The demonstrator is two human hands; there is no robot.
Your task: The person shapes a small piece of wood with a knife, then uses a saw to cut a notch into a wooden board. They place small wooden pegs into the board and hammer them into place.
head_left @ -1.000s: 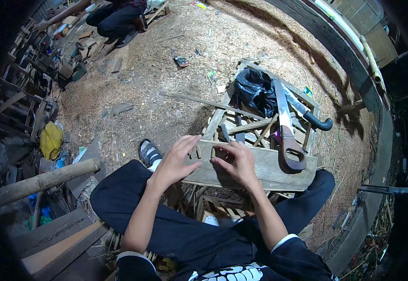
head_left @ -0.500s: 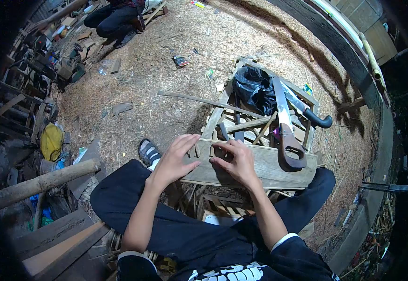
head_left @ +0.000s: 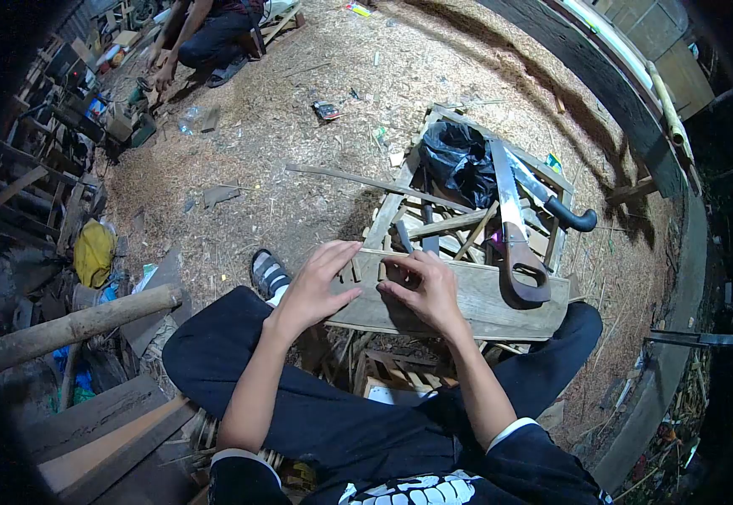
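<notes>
A long, weathered wooden board (head_left: 476, 299) lies across my lap, with several small wooden pieces (head_left: 355, 269) near its left end. My left hand (head_left: 320, 282) rests around these pieces, thumb and fingers spread apart in a C shape. Facing it, my right hand (head_left: 425, 289) is curved with a gap between thumb and forefinger, the fingertips close to a small wooden block (head_left: 382, 271). On the board's right part sits the brown wooden handle of a handsaw (head_left: 525, 273), its blade pointing away from me.
Beyond the board, a slatted wooden frame (head_left: 377, 229) carries a black plastic bag (head_left: 455, 164) and a second saw with a black handle (head_left: 573, 215). A log (head_left: 89, 326) juts in from the left. At the upper left, another person (head_left: 215, 38) crouches by scattered tools.
My hands and the wooden pieces stay in place. The person at the upper left has shifted, and their arms now reach down toward the ground.
</notes>
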